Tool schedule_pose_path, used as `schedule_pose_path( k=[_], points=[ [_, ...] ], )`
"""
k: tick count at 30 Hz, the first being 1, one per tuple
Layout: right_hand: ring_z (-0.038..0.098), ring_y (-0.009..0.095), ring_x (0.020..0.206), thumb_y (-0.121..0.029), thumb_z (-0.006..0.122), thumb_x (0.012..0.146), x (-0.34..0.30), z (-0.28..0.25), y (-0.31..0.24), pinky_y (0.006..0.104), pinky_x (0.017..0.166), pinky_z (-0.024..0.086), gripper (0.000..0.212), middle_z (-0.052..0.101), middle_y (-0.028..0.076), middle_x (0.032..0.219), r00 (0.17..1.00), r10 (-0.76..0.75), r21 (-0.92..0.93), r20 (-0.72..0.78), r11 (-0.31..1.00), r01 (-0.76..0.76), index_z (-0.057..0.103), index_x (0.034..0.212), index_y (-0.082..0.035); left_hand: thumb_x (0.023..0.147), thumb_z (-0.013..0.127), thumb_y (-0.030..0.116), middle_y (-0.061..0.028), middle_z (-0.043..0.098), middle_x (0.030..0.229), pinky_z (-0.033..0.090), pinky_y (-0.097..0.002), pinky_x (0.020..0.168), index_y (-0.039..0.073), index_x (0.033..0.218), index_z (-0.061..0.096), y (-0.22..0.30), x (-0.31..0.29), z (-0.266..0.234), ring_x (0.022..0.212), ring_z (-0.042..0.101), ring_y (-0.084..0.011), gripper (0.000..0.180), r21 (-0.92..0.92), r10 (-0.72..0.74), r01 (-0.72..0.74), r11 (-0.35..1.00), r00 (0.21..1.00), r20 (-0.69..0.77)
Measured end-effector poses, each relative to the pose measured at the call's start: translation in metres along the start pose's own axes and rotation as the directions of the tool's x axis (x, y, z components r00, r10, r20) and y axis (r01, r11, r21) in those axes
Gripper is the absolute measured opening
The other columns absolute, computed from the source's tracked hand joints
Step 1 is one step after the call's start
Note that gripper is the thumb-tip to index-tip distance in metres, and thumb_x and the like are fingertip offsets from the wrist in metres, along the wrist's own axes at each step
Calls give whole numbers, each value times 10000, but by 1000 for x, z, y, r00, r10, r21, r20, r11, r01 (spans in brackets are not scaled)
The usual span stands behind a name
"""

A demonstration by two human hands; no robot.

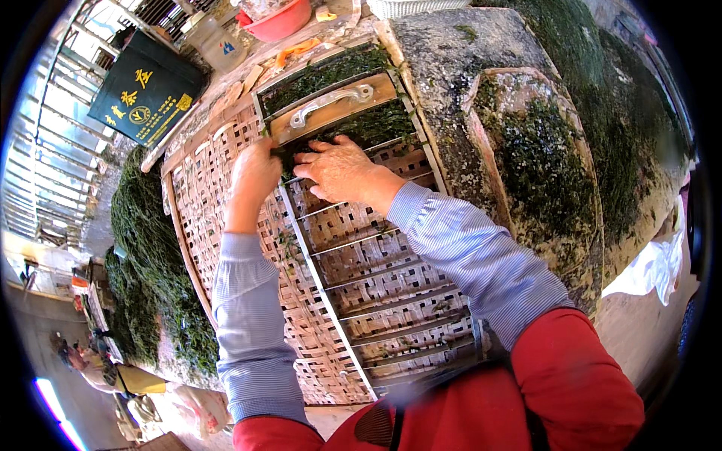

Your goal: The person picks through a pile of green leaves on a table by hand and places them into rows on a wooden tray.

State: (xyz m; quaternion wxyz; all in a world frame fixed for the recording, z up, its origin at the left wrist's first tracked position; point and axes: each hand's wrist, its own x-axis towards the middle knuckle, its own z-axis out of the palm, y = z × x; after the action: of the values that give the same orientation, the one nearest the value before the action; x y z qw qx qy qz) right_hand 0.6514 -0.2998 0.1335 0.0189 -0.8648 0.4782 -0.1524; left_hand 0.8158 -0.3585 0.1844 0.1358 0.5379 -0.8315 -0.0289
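Grip of the right hand is spread over dark green leafy strands near the woven mat's far edge; the left hand is curled, its contents hidden.

Plant matter in frame, frame on tray

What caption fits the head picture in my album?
Left hand and right hand at green plant bits, beside a wooden block in a slatted frame.

Right hand touches green strands, eleven o'clock from centre. Left hand, at ten, is by the slatted frame.
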Motion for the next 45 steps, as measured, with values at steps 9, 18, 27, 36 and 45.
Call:
schedule_pose_path(
  k=[9,18,27,36,45],
  points=[
    [589,251,1030,-238,540,833,0,0,-2,527,989,324,313,636,69,1067,995,84,145,56,985,-91,599,1139,-217,770,663,58,-114,600,1064,460,-348,863,68,947,684,11,5,5,1000,580,-246,179,-323,126,-332,886,843,-523],
    [629,267,800,-184,616,735,-17,-23,9,411,711,487,106,643,99,726,990,68,147,-120,988,-50,648,757,-85,885,528,117,-200,495,1244,375,-408,983,19,1059,624,14,-47,79,1173,454,-352,222,-104,9,-99,990,765,-644],
    [640,229,819,-335,714,739,-214,-143,82,358,656,538,475,619,140,1056,747,630,-150,-215,734,-662,599,1119,-73,834,539,210,-91,626,1006,365,-428,977,32,905,643,28,-58,61,959,583,-258,218,195,317,-255,947,844,-432],
    [618,142,625,-74,714,732,-190,-139,135,295,539,511,139,663,80,761,654,641,394,-403,766,-508,667,855,-30,648,556,59,-118,582,1116,390,-415,983,30,1060,586,31,-62,56,1097,519,-299,414,98,335,-321,942,878,-342],
    [619,135,638,-46,633,816,-24,-94,52,258,531,554,265,638,119,840,888,449,734,-98,635,-240,617,1080,-34,622,560,61,-110,571,1054,425,-392,916,24,1001,611,32,-59,58,1000,533,-305,385,53,294,-295,954,882,-368]
  ],
)
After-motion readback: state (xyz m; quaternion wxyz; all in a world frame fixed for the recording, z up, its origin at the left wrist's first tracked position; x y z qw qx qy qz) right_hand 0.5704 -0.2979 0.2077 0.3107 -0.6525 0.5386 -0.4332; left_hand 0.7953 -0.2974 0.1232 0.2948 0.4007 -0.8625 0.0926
